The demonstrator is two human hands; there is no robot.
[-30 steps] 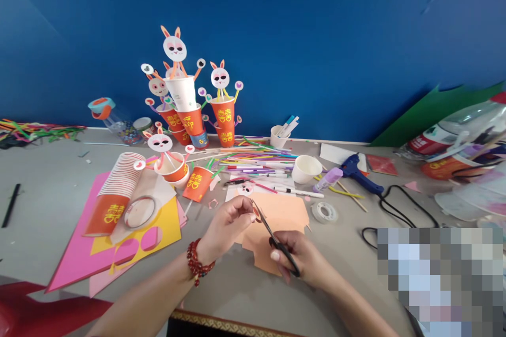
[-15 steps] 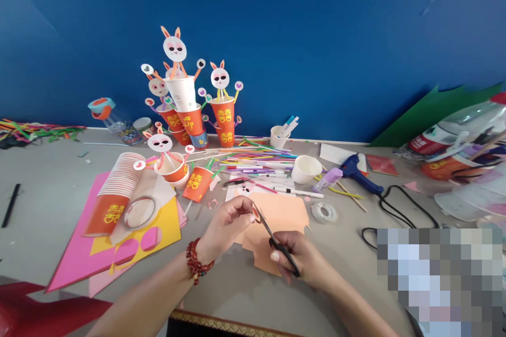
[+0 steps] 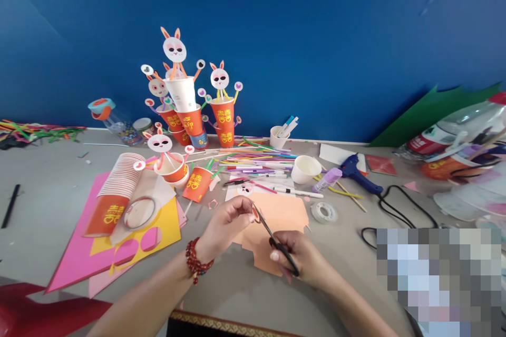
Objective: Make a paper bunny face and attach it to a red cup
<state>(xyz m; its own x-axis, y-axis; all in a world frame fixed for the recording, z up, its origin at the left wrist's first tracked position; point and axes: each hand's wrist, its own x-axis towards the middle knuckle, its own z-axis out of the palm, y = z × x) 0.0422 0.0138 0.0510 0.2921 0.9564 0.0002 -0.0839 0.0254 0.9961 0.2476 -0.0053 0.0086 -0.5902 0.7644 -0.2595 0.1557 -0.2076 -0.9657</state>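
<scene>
Two risks noted. Right hand (image 3: pixel 301 259) grips scissors (image 3: pixel 285 254); left hand (image 3: pixel 224 224) pinches a paper piece (image 3: pixel 256 214) at the blades (image 3: pixel 269 229), above the peach sheet (image 3: pixel 285 211). A slipping pinch could spoil the cut; fingertips (image 3: pixel 250 217) so near the blades could be nicked.

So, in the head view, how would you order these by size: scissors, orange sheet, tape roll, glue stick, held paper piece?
Orange sheet, partly covered
Scissors
Tape roll and glue stick: too alike to rank
Held paper piece
</scene>
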